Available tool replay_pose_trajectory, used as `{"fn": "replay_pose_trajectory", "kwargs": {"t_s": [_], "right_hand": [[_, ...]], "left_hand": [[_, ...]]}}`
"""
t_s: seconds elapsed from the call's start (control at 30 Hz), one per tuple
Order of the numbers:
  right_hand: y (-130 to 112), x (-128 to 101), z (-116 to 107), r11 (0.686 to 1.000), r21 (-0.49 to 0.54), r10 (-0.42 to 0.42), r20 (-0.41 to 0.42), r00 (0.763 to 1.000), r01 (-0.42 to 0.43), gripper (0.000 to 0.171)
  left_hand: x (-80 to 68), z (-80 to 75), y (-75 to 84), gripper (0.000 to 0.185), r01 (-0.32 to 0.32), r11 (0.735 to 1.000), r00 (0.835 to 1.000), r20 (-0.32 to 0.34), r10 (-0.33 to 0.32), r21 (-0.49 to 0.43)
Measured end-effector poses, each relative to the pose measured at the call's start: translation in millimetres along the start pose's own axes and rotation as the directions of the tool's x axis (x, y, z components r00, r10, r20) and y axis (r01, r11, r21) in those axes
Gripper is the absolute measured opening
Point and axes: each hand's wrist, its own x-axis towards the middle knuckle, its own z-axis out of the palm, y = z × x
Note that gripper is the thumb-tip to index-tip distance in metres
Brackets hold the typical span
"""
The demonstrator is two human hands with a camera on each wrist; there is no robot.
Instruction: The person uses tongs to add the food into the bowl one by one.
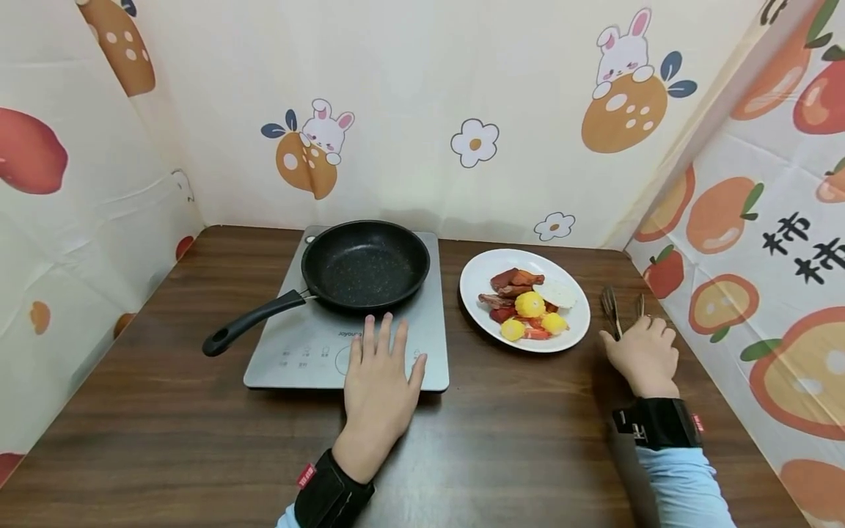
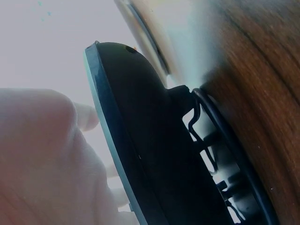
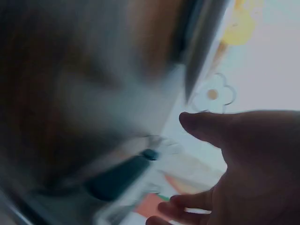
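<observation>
Two pieces of cutlery [image 1: 610, 309] lie at the right of the frame, the right hand [image 1: 643, 354] just over their lower ends; in the right wrist view its thumb and fingers stand apart, and contact cannot be told. A thumb-and-finger pinch on a handle, away from the upper ends, would probably serve best. Near centre, the left hand [image 1: 381, 381] lies over the front of the hob [image 1: 310, 348], fingers spread; keeping the fingertips off the pan [image 1: 365, 264], whose near edge they almost meet, seems wise. The pan sits on the hob, its speckled inside showing. Right of centre, a plate [image 1: 472, 297] holds brown meat [image 1: 517, 280], three yellow pieces [image 1: 529, 304], red slices [image 1: 537, 334] and a white piece [image 1: 557, 295].
</observation>
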Motion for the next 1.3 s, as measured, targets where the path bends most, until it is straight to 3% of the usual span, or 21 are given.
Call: {"fn": "replay_pose_trajectory", "kwargs": {"t_s": [0.13,0.23,0.37,0.47,0.67,0.83,0.93,1.03,1.17,1.23,1.3], "right_hand": [[9,3,9,0.999,0.021,0.046,0.053,0.998,-0.047,0.080],[11,5,12,0.998,0.048,0.032,0.035,0.999,-0.034,0.073],[12,7,12,0.998,0.055,0.009,0.016,1.000,-0.010,0.067],[12,9,11,0.998,0.057,0.017,0.026,1.000,-0.018,0.066],[11,10,12,0.998,0.060,0.009,0.029,1.000,-0.010,0.066],[9,12,13,0.999,0.044,0.014,0.046,0.999,-0.016,0.067],[9,15,12,0.999,0.045,0.025,0.056,0.998,-0.027,0.070],[10,17,12,0.998,0.054,0.037,0.067,0.997,-0.041,0.073],[14,19,10,0.998,0.048,0.043,0.099,0.994,-0.048,0.074],[16,21,7,0.999,0.035,0.030,0.120,0.992,-0.034,0.074],[17,23,4,1.000,0.014,0.008,0.152,0.988,-0.011,0.073]], "left_hand": [[-1.3,-0.8,-0.7,0.061,-0.006,1.000,1.000,-0.004,0.006,0.011],[-0.1,-2.7,-0.8,0.060,-0.023,1.000,0.999,-0.031,0.023,0.021],[8.4,-11.8,-2.6,0.054,-0.075,0.996,0.989,-0.122,0.081,0.054],[19.0,-26.9,-9.6,0.046,-0.090,0.993,0.975,-0.196,0.103,0.074],[37.3,-62.4,-52.1,0.035,-0.023,0.984,0.955,-0.287,0.074,0.177],[43.5,-71.8,-91.5,0.033,0.012,0.977,0.940,-0.336,0.062,0.215],[44.4,-74.8,-107.8,0.039,0.026,0.975,0.951,-0.305,0.043,0.220],[44.6,-78.3,-119.8,0.046,0.040,0.975,0.973,-0.231,0.012,0.220],[49.6,-83.2,-131.8,0.047,0.033,0.982,0.998,-0.056,-0.024,0.184],[55.6,-85.9,-136.4,0.044,0.027,0.989,0.998,0.052,-0.035,0.148],[62.4,-88.6,-141.4,0.042,0.031,0.993,0.986,0.159,-0.049,0.117]]}}
